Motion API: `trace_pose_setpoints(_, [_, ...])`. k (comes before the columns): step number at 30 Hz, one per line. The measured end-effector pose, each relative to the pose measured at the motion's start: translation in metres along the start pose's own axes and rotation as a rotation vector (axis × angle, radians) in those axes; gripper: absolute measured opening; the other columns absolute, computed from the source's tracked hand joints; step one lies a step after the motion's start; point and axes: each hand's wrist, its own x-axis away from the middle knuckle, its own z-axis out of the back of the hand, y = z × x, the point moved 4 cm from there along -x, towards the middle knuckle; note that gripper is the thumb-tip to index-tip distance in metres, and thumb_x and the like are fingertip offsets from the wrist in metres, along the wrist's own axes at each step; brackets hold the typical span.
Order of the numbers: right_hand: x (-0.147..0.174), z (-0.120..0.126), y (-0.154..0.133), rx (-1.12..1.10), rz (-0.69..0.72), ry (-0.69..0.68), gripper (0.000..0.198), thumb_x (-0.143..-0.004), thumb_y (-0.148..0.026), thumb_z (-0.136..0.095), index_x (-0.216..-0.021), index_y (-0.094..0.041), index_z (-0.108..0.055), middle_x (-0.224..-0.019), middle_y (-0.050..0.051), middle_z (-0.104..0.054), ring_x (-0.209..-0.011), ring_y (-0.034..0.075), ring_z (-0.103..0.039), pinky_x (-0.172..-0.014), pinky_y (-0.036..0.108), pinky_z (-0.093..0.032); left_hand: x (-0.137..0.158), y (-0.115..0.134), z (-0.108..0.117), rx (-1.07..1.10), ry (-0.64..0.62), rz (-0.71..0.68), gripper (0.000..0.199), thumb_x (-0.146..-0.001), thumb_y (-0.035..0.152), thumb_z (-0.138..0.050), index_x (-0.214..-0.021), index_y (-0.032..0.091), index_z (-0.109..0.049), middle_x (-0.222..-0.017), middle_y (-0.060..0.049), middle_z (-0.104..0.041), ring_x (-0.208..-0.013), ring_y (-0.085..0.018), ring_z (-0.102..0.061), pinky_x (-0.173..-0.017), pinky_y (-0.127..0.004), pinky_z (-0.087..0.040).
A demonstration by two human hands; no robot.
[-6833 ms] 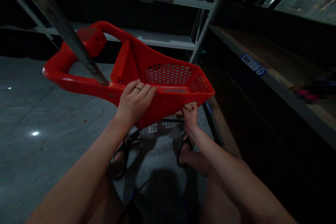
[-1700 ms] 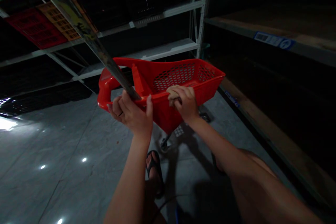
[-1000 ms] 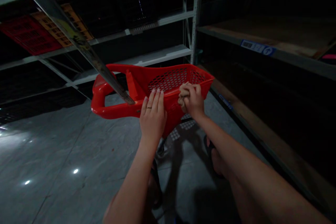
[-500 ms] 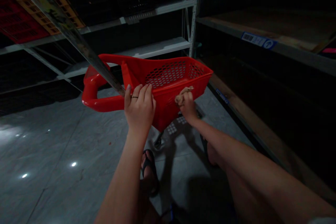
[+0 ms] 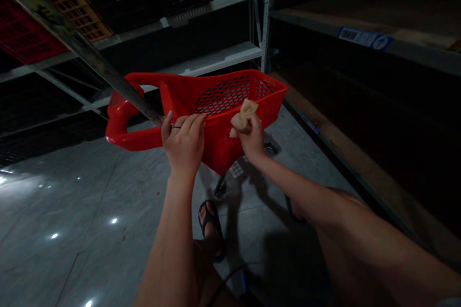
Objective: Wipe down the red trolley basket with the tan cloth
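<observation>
A small red plastic shopping cart (image 5: 219, 146) with a perforated basket stands before me. My left hand (image 5: 183, 144) is closed over its near rim beside the handle loop, with a ring on one finger. A worn pole (image 5: 108, 69) slants down from the upper left to the thumb side of that hand; its lower end is hidden. My right hand (image 5: 253, 136) grips a crumpled beige cloth (image 5: 242, 120) against the outside of the basket's near wall, close to the rim.
Metal shelving (image 5: 234, 60) stands behind the cart, with an orange crate (image 5: 77, 7) and a red crate (image 5: 29, 31) at left. A dark shelf unit with a blue-and-white label (image 5: 363, 37) runs along the right. My sandalled foot (image 5: 211, 228) is on the grey tiled floor (image 5: 108, 196).
My right hand has moved the cloth left and up toward the rim, and more of the cloth shows. My left hand stays on the cart. The view has shifted slightly.
</observation>
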Motion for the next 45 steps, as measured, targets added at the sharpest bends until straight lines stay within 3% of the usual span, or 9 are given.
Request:
trace_pose_setpoints(4, [0.06,-0.027,0.021,0.043,-0.114,-0.318,0.023,-0.063,-0.009,-0.059,-0.071,-0.026,-0.046,-0.089,0.002,-0.061,-0.088,0.022,-0.059,-0.085,0.036,-0.05,-0.001,0.003,0.002,-0.008,0.013,0.001,0.029,-0.104,0.029,-0.049,-0.119,0.03,-0.074,-0.115,-0.001,-0.079,-0.104,-0.021,-0.07,-0.124,-0.05,-0.031])
trace_pose_setpoints(8, [0.102,-0.044,0.042,0.012,-0.281,-0.338,0.029,-0.063,-0.008,-0.061,-0.06,-0.028,-0.04,-0.068,-0.001,-0.055,-0.071,0.019,-0.054,-0.072,0.034,-0.047,0.001,0.004,0.003,-0.008,0.024,0.004,0.029,-0.104,0.029,-0.049,-0.119,0.031,-0.074,-0.114,0.0,-0.079,-0.104,-0.021,-0.07,-0.125,-0.05,-0.031])
trace_pose_setpoints(15, [0.039,-0.023,-0.028,-0.138,-0.135,-0.102,0.012,-0.077,-0.02,-0.058,-0.082,-0.025,-0.048,-0.087,-0.002,-0.057,-0.085,0.017,-0.058,-0.081,0.03,-0.05,0.012,-0.004,0.024,0.006,0.125,-0.141,0.033,-0.101,0.021,-0.053,-0.128,0.031,-0.069,-0.122,-0.001,-0.077,-0.117,-0.02,-0.066,-0.121,-0.043,-0.036])
trace_pose_setpoints(20, [0.033,-0.017,-0.079,-0.124,0.121,-0.079,0.022,-0.078,-0.017,-0.061,-0.098,-0.025,-0.059,-0.102,0.002,-0.063,-0.101,0.02,-0.06,-0.093,0.033,-0.051,0.024,-0.031,0.061,-0.119,0.449,0.116,0.033,-0.095,0.034,-0.064,-0.125,0.021,-0.066,-0.121,-0.012,-0.072,-0.12,-0.027,-0.063,-0.114,-0.048,-0.042])
trace_pose_setpoints(26, [0.113,-0.076,-0.014,-0.074,0.112,-0.329,0.034,-0.075,-0.009,-0.059,-0.103,-0.026,-0.066,-0.11,0.006,-0.065,-0.113,0.027,-0.063,-0.101,0.042,-0.052,0.023,-0.052,0.061,-0.072,0.226,0.261,0.024,-0.1,0.037,-0.055,-0.115,0.024,-0.068,-0.127,-0.01,-0.069,-0.143,-0.028,-0.047,-0.13,-0.054,-0.016])
trace_pose_setpoints(30, [0.137,-0.088,0.021,-0.01,0.083,-0.364,0.028,-0.075,-0.009,-0.058,-0.094,-0.027,-0.066,-0.097,0.003,-0.065,-0.097,0.023,-0.066,-0.09,0.037,-0.056,0.026,-0.058,0.058,-0.04,0.192,0.26,0.027,-0.1,0.038,-0.055,-0.118,0.022,-0.069,-0.129,-0.011,-0.069,-0.146,-0.028,-0.044,-0.13,-0.055,-0.018])
trace_pose_setpoints(39, [0.046,-0.077,-0.128,-0.139,0.395,-0.158,0.036,-0.082,-0.01,-0.058,-0.113,-0.028,-0.064,-0.11,0.001,-0.066,-0.11,0.02,-0.062,-0.101,0.035,-0.052,0.03,-0.06,0.055,-0.019,0.206,0.238,0.03,-0.102,0.036,-0.052,-0.121,0.019,-0.067,-0.13,-0.011,-0.07,-0.146,-0.027,-0.045,-0.128,-0.052,-0.025])
trace_pose_setpoints(42, [0.05,-0.084,-0.105,-0.072,0.368,-0.253,0.035,-0.082,-0.01,-0.057,-0.112,-0.027,-0.064,-0.112,0.003,-0.066,-0.112,0.021,-0.063,-0.101,0.037,-0.053,0.031,-0.06,0.053,-0.001,0.218,0.222,0.032,-0.103,0.034,-0.05,-0.124,0.017,-0.067,-0.131,-0.013,-0.069,-0.146,-0.027,-0.045,-0.128,-0.052,-0.026])
trace_pose_setpoints(45, [0.082,-0.087,-0.037,0.038,0.268,-0.38,0.029,-0.077,-0.007,-0.058,-0.098,-0.025,-0.067,-0.103,0.005,-0.068,-0.103,0.023,-0.066,-0.095,0.039,-0.056,0.031,-0.061,0.052,-0.009,0.247,0.216,0.032,-0.102,0.033,-0.051,-0.124,0.017,-0.068,-0.129,-0.013,-0.07,-0.143,-0.027,-0.048,-0.127,-0.052,-0.028])
